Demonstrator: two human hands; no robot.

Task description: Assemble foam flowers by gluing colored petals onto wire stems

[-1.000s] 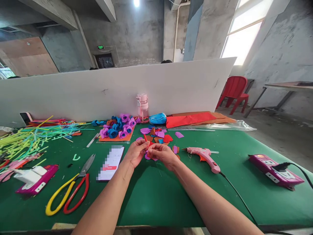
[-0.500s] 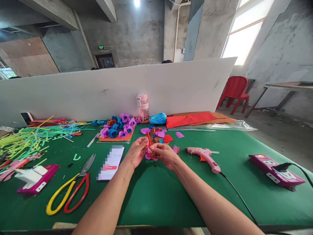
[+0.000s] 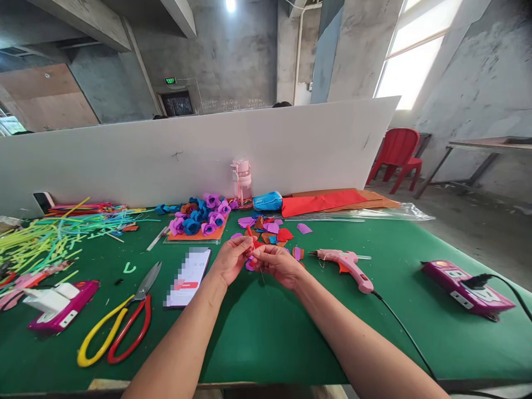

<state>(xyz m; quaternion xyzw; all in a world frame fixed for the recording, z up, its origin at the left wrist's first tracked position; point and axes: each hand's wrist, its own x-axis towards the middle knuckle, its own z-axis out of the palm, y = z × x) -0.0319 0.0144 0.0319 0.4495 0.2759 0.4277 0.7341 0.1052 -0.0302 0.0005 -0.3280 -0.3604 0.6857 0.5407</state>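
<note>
My left hand [image 3: 233, 259] is closed in a pinch on a narrow red paper petal [image 3: 249, 230], whose tip sticks up above the fingers. Against the lower part of the same piece, my right hand [image 3: 277, 262] pinches with thumb and forefinger. A thin strand hangs under the fingertips. Just beyond the hands lie loose purple, red, brown and blue petals [image 3: 285, 234] in a scattered heap. To the right of my right hand rests a pink glue gun [image 3: 348, 263] on its side. A phone [image 3: 190, 277] lies left of my left hand.
Scissors [image 3: 141, 293] with yellow and red handles lie at left. Finished paper flowers [image 3: 192, 226] sit behind the phone. Pipe cleaners [image 3: 50, 233] spread far left. Power strips [image 3: 461, 288] stand on both sides. A pink bottle [image 3: 242, 180] stands before the white partition [image 3: 124, 160].
Both hands stay in nearly the same place, fingers shifting slightly on the red petal. The right fingertips have moved a little left. The phone's display went from 5:04 to 5:05.
</note>
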